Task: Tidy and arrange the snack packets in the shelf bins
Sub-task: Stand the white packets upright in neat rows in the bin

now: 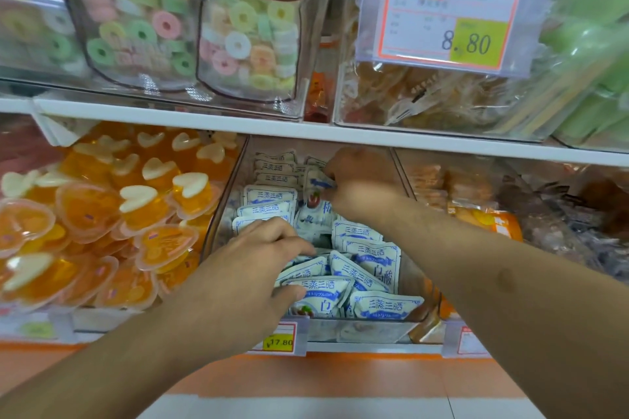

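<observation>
Right hand (354, 177), centre of the frame, deep in the clear middle bin (224, 214): fingers curled, pinching a white-and-blue snack packet (315, 184) at the back of the bin. Left hand (258, 258), lower centre, knuckles up, fingers bent down into the loose packets (367, 265) at the front; thumb lying along one packet, whether actually gripping it impossible to tell. Probably mid-sort: back rows being built up, front heap not yet dealt with. Neat packets (272, 196) standing on edge in rows along the left and rear of the bin, printed tops upward, long axes running across the frame, left to right. Pinched packet tilted, long axis slanting from upper left down to lower right, not yet square with the rows beside it. Front packets lying every which way, some flat, some leaning, long axes mostly diagonal. Next move, by judgement: turning the pinched packet upright, squaring it to the neighbouring row, then feeding front packets back one at a time. Orange heart-shaped jelly cups (102, 207) filling the bin at left of frame; price tag (280, 338) below the middle bin's front edge.
</observation>
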A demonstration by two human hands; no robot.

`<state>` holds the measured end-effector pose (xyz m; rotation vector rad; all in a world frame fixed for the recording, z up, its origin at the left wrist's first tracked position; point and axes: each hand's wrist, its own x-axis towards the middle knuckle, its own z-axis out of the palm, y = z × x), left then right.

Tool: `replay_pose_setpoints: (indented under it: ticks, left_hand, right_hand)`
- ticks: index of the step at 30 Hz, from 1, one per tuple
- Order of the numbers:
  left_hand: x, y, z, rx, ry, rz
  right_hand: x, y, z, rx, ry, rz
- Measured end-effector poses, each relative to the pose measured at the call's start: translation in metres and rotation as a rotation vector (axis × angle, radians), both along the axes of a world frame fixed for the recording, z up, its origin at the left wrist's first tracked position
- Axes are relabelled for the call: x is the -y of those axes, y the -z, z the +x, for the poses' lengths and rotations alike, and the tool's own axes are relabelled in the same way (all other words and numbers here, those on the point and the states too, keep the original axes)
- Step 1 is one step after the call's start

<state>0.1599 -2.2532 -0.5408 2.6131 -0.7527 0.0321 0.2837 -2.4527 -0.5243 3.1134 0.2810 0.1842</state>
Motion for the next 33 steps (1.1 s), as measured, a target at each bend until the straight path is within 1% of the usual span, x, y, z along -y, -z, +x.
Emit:
replay_pose_setpoints:
  ticks: [3,5,7,9,12,16,18,19,20,21,23,24,26,30,31,33]
  left_hand:
    - [-0.001,0.001,-0.001,-0.003,-0.003,-0.001]
    - [-0.001,0.000,-0.001,-0.006,-0.004,0.004]
    - [-0.001,0.000,-0.002,-0.012,-0.004,0.009]
    - [-0.001,0.000,-0.002,-0.018,-0.007,0.007]
    - [-0.001,0.000,-0.002,-0.037,-0.019,-0.015]
    - [-0.002,-0.001,-0.001,-0.053,-0.023,-0.017]
    - [-0.002,-0.001,-0.002,-0.043,-0.022,-0.013]
    - [-0.002,-0.001,-0.002,-0.039,-0.023,-0.011]
    - [-0.001,-0.001,-0.002,-0.039,-0.025,-0.010]
    - [-0.001,-0.001,-0.001,-0.042,-0.027,-0.009]
    - [-0.002,-0.002,-0.001,-0.041,-0.036,-0.004]
    - [-0.002,-0.002,-0.002,-0.042,-0.046,-0.006]
    - [-0.001,-0.003,-0.004,-0.039,-0.080,-0.023]
    - [-0.002,-0.004,-0.006,-0.040,-0.168,-0.033]
    - [-0.003,-0.005,-0.007,-0.047,-0.170,-0.033]
    - [-0.003,-0.005,-0.007,-0.052,-0.147,-0.021]
  right_hand:
    - [0.001,0.004,-0.011,-0.127,-0.062,-0.013]
    - [0.007,0.004,-0.019,-0.124,-0.082,-0.029]
    - [0.011,0.003,-0.027,-0.048,-0.097,-0.010]
    - [0.013,0.004,-0.032,-0.031,-0.121,-0.016]
    - [0.010,0.010,-0.030,-0.152,-0.097,0.056]
    - [0.006,0.012,-0.028,-0.208,-0.136,0.124]
    - [0.005,0.011,-0.029,-0.167,-0.189,0.074]
    - [0.005,0.010,-0.031,-0.123,-0.204,0.085]
    - [0.005,0.008,-0.034,-0.095,-0.212,0.140]
    - [0.006,0.006,-0.037,-0.113,-0.212,0.243]
    - [0.007,0.000,-0.048,-0.310,-0.223,0.460]
    - [0.009,-0.002,-0.053,-0.411,-0.240,0.493]
    - [0.014,-0.008,-0.056,-0.495,-0.264,0.466]
    - [0.020,-0.018,-0.052,-0.604,-0.240,0.473]
    - [0.019,-0.019,-0.051,-0.611,-0.229,0.465]
    - [0.017,-0.014,-0.047,-0.549,-0.200,0.451]
